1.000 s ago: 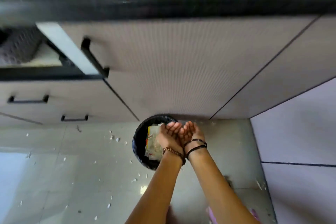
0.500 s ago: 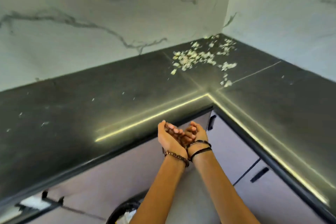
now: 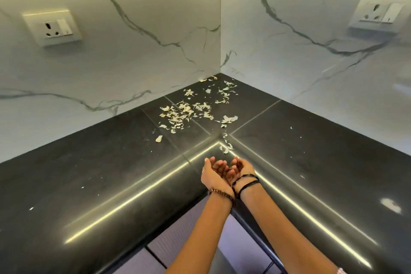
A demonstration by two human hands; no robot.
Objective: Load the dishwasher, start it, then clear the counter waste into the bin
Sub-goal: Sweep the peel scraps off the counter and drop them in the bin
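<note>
My left hand [image 3: 214,174] and right hand [image 3: 240,170] are cupped side by side, palms up, fingers loosely curled and touching along their inner edges — a small bowl with nothing I can see in it. They hover over the inner corner of the black counter [image 3: 100,173], just past its front edge, where two bright strips of reflected light meet.

The waste, pale dry peels [image 3: 182,113], lies scattered deeper in, towards the corner where the two marble walls [image 3: 133,55] join. A few stray flakes [image 3: 226,148] sit just beyond my fingertips, and one lone piece [image 3: 158,138] lies left of them.

The dark surface to either side carries only tiny specks — open room on both runs of the L. A socket [image 3: 52,28] is set in the left wall and another socket [image 3: 378,14] in the right. Below my forearms, ribbed cabinet fronts [image 3: 178,242] show under the counter's lip.
</note>
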